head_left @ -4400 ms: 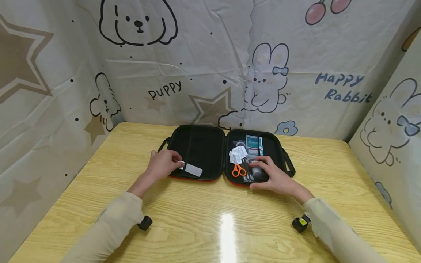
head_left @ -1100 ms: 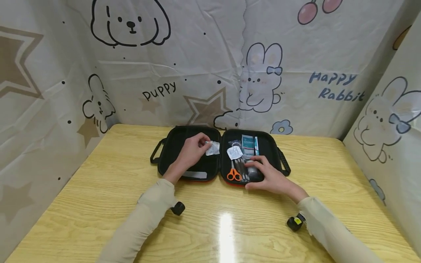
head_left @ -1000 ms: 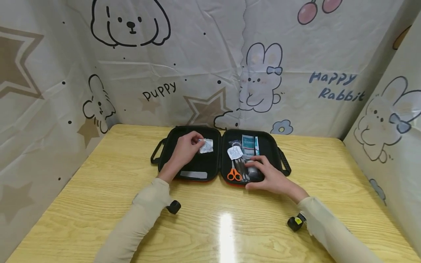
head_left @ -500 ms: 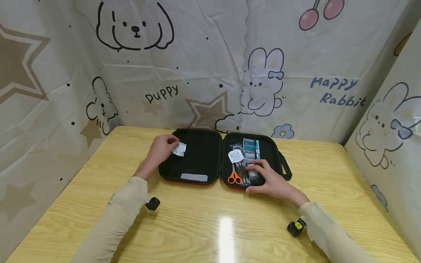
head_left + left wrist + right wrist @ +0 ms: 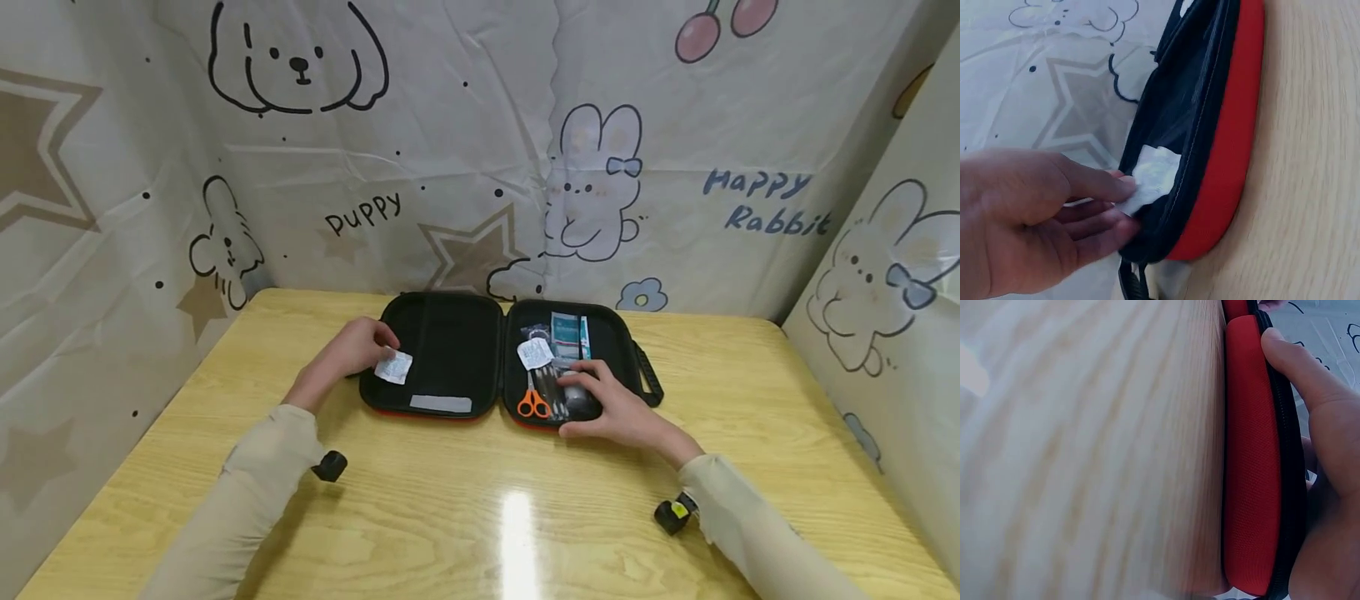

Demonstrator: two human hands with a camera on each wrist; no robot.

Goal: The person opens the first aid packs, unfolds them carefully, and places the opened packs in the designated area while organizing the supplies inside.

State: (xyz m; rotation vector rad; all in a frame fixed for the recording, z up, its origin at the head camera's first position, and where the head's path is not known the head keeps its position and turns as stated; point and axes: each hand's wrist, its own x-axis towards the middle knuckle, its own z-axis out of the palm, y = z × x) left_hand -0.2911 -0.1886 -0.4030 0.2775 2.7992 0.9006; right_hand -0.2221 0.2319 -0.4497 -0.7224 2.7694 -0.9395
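A black-lined zip case [image 5: 465, 333] with a red shell lies open flat on the table. My left hand [image 5: 352, 346] pinches a small white printed packet [image 5: 393, 367] by its edge, over the left part of the case's left half. In the left wrist view, thumb and fingertips meet at the packet [image 5: 1155, 175]. My right hand [image 5: 618, 408] holds the front of the right half, thumb on the zipped rim [image 5: 1282, 406] and fingers reaching inside. Under and beside those fingers lie a clear-wrapped roll [image 5: 577, 400], orange-handled scissors [image 5: 533, 403] and another white packet [image 5: 535, 353].
A white strip [image 5: 441, 404] lies along the front of the left half. Teal packets [image 5: 567, 332] sit at the back of the right half. A black carry handle [image 5: 648, 375] sticks out on the right. A printed curtain [image 5: 450, 150] hangs behind the wooden table [image 5: 450, 517].
One of the white packets has left the pile on the scissors. My left hand carries it leftward from near the hinge, then toward the front. My right hand stays in place.
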